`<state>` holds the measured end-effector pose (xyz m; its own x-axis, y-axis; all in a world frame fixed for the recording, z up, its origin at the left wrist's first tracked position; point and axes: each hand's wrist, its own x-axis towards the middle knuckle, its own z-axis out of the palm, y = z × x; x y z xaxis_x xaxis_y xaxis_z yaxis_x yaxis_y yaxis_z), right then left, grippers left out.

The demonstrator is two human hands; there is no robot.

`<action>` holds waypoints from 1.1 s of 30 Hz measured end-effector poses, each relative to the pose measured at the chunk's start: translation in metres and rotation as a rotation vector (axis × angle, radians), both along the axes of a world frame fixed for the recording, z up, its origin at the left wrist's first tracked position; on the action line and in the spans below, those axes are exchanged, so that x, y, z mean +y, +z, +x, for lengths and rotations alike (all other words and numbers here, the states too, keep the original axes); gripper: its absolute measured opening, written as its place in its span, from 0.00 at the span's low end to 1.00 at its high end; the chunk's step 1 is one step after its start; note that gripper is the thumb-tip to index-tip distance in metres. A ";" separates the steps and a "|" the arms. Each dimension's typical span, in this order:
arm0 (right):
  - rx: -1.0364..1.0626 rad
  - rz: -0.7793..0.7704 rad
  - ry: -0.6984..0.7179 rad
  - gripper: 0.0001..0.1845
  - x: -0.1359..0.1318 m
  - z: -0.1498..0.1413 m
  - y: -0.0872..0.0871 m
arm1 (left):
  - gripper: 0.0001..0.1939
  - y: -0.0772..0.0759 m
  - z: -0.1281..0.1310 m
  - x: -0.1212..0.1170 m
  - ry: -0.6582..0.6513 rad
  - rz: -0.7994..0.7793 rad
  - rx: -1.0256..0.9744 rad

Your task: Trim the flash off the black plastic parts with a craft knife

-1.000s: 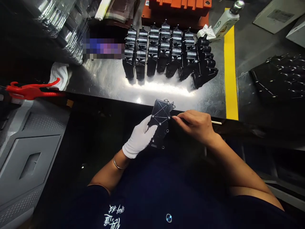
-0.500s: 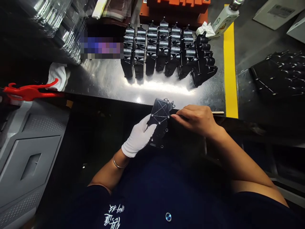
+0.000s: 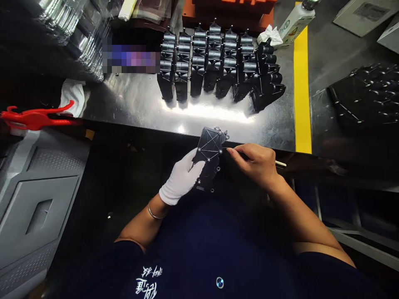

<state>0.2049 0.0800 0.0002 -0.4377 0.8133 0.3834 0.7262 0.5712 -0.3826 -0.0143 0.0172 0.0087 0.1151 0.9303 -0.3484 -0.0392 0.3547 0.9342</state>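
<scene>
My left hand (image 3: 181, 179), in a white glove, grips a flat black ribbed plastic part (image 3: 210, 153) from its left side and holds it over the table's near edge. My bare right hand (image 3: 257, 163) is closed in a pinch on a thin pale stick (image 3: 280, 163), whose tip meets the part's right edge. The stick's far end pokes out to the right of my hand.
A row of several black moulded parts (image 3: 218, 62) stands on the shiny metal table (image 3: 137, 99). A white bottle (image 3: 293, 20) and crumpled tissue (image 3: 270, 35) lie behind them by a yellow stripe (image 3: 301, 87). Red tool (image 3: 34, 117) and grey housing (image 3: 37, 195) at left; black tray (image 3: 368, 97) at right.
My right hand shifted slightly along the part's right edge and the stick's free end dropped lower. My left hand and the part stayed nearly still.
</scene>
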 end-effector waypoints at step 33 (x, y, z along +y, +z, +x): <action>0.274 -0.291 -0.044 0.16 -0.028 -0.008 0.001 | 0.24 -0.005 0.004 -0.001 -0.010 0.038 0.078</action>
